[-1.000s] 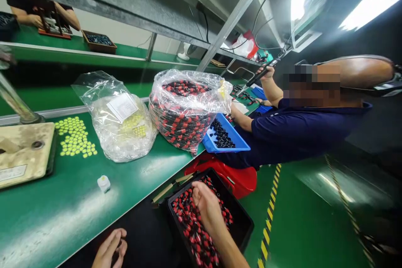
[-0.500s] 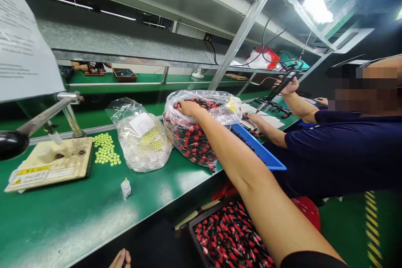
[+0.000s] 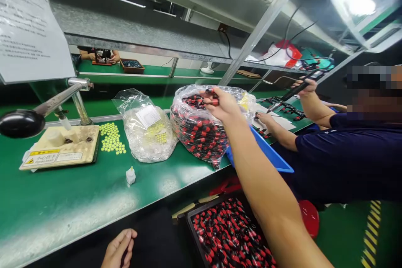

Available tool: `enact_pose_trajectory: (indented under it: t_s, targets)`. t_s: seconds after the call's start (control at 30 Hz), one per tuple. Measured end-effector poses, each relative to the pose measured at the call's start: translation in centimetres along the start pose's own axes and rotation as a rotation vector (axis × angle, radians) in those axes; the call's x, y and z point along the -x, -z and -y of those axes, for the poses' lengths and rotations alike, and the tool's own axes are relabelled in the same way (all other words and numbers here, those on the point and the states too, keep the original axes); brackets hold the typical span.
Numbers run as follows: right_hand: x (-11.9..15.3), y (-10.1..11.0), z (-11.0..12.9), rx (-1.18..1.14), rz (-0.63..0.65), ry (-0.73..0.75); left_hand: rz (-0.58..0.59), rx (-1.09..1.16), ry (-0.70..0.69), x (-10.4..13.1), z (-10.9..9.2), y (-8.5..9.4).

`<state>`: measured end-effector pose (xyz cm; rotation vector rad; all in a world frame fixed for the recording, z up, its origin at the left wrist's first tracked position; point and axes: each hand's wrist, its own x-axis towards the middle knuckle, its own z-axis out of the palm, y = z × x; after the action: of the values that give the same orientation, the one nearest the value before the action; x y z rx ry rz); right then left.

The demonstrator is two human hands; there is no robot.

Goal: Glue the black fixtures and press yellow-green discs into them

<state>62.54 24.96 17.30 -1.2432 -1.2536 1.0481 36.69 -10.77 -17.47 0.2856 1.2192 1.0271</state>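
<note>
Right hand [image 3: 223,102], above open bag [image 3: 201,134]: fingers closed on red-and-black part [image 3: 215,97]. Left hand [image 3: 119,249], near bench edge: fingertips together, contents unclear.

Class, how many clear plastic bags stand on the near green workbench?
2: the bag of yellow pieces, right of the loose yellow pieces, and, farther right, the larger bag of red-and-black parts, with the right hand at its mouth. Another could be hidden behind them.
</note>
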Motion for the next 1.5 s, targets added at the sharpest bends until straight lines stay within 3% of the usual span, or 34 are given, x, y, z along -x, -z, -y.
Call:
enact_pose_trajectory:
  t_s: [0.03, 0.1, 0.23, 0.3, 0.4, 0.47, 0.57, 0.73, 0.93, 1.03, 1.2, 1.27, 1.33, 1.4, 1.5]
  targets:
    - [3.0, -0.2, -0.6, -0.09, 0.1, 0.039, 0.002, 0.001, 0.003, 0.3, -0.3, -0.2]
    - [9.9, -1.2, -3.2, -0.167, 0.436, 0.017, -0.038, 0.007, -0.007, 1.2, -1.1, -0.8]
    - [23.0, -4.4, -11.8, -0.216, 1.083, -0.502, -0.051, 0.046, -0.059, 2.9, -3.1, -1.8]
    - [27.7, -6.3, -16.3, -0.252, 1.185, -0.609, -0.042, 0.091, -0.11, 3.2, -4.0, -2.0]
    - [31.7, -8.9, -21.1, -0.226, 1.094, -0.575, -0.069, 0.179, -0.097, 3.6, -4.7, -1.9]
    - [32.7, -9.9, -22.4, -0.129, 0.966, -0.453, -0.091, 0.207, -0.067, 4.0, -4.9, -1.8]
    - [33.4, -10.3, -22.7, 0.021, 0.837, -0.296, -0.094, 0.247, -0.065, 4.5, -5.1, -1.8]
    - [34.6, -10.3, -22.9, 0.129, 0.703, -0.189, -0.138, 0.274, -0.12, 4.5, -5.0, -2.2]
    - [35.5, -10.5, -24.0, 0.289, 0.596, -0.054, -0.15, 0.155, -0.192, 4.7, -4.9, -2.7]
    - [35.6, -10.6, -23.6, 0.215, 0.611, -0.17, -0.153, 0.065, -0.263, 5.0, -5.1, -2.7]
    - [35.7, -11.3, -22.4, -0.653, 0.797, -0.825, 0.028, -0.127, -0.319, 4.8, -6.3, -2.3]
    - [35.7, -11.4, -22.3, -0.788, 0.798, -0.937, 0.118, -0.157, -0.292, 4.3, -6.8, -2.3]
    - [35.7, -11.1, -22.6, -0.763, 0.705, -0.928, 0.168, -0.129, -0.214, 3.6, -7.0, -2.3]
    - [35.6, -9.7, -23.6, -0.718, 0.528, -0.911, 0.138, -0.035, -0.101, 2.8, -6.8, -2.3]
    - [34.9, -5.2, -25.8, -0.627, 0.168, -0.859, 0.003, 0.14, 0.031, 1.6, -5.7, -1.9]
